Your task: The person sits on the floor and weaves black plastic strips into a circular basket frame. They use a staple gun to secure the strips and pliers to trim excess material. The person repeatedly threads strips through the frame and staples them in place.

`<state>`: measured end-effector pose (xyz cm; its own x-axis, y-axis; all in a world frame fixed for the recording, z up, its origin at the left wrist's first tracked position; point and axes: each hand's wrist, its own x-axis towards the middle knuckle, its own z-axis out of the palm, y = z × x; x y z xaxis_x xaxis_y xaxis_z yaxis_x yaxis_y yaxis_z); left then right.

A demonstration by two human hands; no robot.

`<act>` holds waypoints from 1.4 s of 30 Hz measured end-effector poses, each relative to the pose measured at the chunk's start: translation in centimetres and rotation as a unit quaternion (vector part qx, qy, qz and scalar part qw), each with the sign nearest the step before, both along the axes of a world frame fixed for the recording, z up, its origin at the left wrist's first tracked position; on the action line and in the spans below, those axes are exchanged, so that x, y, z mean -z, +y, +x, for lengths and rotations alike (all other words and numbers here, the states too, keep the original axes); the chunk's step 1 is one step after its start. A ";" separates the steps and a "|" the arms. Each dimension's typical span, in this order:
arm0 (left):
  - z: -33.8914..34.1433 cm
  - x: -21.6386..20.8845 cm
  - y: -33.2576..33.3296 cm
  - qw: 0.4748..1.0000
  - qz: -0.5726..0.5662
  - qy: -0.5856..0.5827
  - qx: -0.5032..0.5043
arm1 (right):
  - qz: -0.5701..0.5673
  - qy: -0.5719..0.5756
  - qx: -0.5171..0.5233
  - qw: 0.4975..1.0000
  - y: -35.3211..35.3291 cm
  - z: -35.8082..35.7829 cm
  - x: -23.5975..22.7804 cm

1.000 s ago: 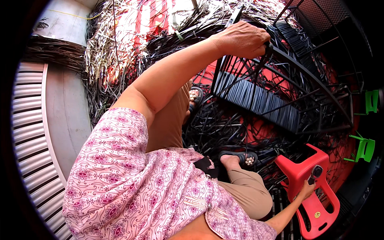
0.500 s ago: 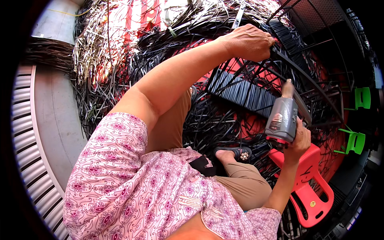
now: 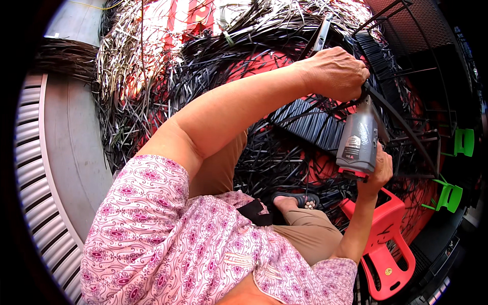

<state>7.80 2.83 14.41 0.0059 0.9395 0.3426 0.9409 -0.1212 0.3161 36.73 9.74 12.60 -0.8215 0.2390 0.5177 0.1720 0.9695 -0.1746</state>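
My right hand (image 3: 380, 170) grips a grey heat gun (image 3: 357, 140) with a red rear end, its nozzle pointing up and away from me. Just beyond the nozzle is my left hand (image 3: 339, 73), stretched forward and closed at the top end of a black bar (image 3: 399, 119) of a dark frame. Its fingertips face away, so what they pinch is hidden. Out past the back of this hand sticks a narrow silvery metal piece (image 3: 323, 33), like a tool blade. Below the forearm lies a panel (image 3: 310, 124) woven from black strips.
Loose black strips (image 3: 203, 66) are heaped over the red floor. A red plastic child's chair (image 3: 386, 234) stands to my right, with two small green chairs (image 3: 450, 195) farther right. Dark metal racks (image 3: 437, 76) rise at far right. A slatted grey surface (image 3: 46, 203) runs along the left.
My left hand has moved right and nearer, the metal piece shifting with it. The heat gun's nozzle now sits close beneath that hand, where before there was a gap.
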 end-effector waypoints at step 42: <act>-0.4 -0.3 -0.6 0.999 -0.014 -0.043 0.018 | -0.034 0.016 -0.008 0.999 0.4 0.0 0.2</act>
